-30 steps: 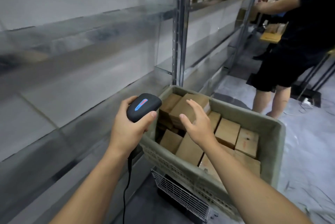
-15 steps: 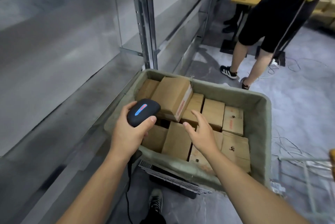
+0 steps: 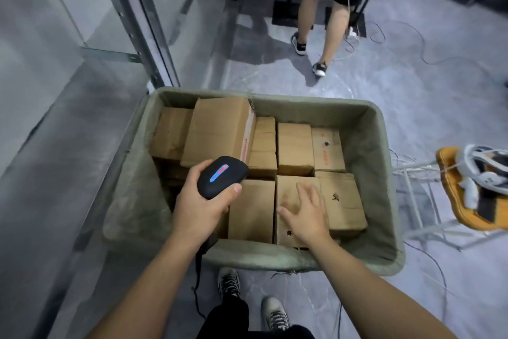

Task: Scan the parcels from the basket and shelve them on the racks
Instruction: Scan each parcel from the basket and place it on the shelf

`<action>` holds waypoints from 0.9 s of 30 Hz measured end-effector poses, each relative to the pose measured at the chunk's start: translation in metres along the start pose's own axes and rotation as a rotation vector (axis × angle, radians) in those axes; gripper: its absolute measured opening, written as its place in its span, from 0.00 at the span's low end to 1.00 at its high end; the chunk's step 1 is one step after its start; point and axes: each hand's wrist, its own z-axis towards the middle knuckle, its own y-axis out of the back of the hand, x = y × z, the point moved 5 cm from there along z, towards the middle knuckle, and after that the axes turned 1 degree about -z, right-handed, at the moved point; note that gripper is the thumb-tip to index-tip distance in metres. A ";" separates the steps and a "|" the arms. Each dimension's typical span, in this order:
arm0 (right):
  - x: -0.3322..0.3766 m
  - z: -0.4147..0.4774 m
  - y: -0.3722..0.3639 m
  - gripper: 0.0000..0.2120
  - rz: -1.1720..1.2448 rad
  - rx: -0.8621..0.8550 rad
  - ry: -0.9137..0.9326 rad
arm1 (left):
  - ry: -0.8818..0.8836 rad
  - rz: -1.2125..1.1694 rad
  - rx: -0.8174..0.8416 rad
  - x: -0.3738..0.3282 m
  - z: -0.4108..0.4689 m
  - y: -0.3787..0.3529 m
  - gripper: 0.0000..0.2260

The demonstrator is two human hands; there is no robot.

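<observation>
**Head view, looking down into the basket.** The basket [image 3: 368,146] stands on the floor [image 3: 412,91], with the rack [image 3: 149,36] at its 10 o'clock. The parcels [image 3: 294,146], plain cardboard boxes, fill the basket in close rows; none is on the rack yet. One large parcel [image 3: 217,132] lies tilted over the others at 11 o'clock.

The left hand [image 3: 198,209] grips the scanner [image 3: 221,176], fingers and thumb wrapped round its dark head, with the cord [image 3: 196,283] trailing toward 6 o'clock. The right hand [image 3: 308,212] is open, fingers straight and spread, palm down over the near parcel [image 3: 287,190] at 4 o'clock of the scanner. Contact looks likely but cannot be confirmed.

**Handling (judgement).** The boxes look stiff, dry and matt, so slip seems unlikely. Weight is unknown, though their modest size suggests one hand can lift one. Tight packing leaves little room for fingers at the sides. The best hold is probably across the top, thumb and fingers on opposite edges, or the loose large parcel could be taken first.

**Against the frame half a second earlier.** The view has tipped further down. The right hand has dropped from above the middle rows to the near parcel. The scanner has stayed in the left hand, and the parcels lie as before
</observation>
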 end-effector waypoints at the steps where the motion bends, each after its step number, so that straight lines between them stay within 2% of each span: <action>1: -0.003 0.001 -0.004 0.41 -0.043 0.021 -0.041 | 0.009 0.005 0.014 0.003 0.005 -0.001 0.26; 5: -0.003 0.003 -0.016 0.45 -0.141 0.043 -0.121 | 0.029 0.017 0.046 0.008 0.019 0.000 0.25; 13: 0.004 0.010 -0.019 0.47 -0.163 0.040 -0.197 | 0.028 -0.006 0.087 0.000 0.031 0.004 0.25; 20: 0.013 0.002 -0.009 0.44 -0.107 -0.034 -0.164 | 0.019 -0.017 0.103 -0.004 0.032 0.008 0.29; 27: 0.024 -0.011 0.043 0.40 0.015 -0.140 -0.083 | -0.003 -0.077 0.140 -0.013 0.033 -0.002 0.29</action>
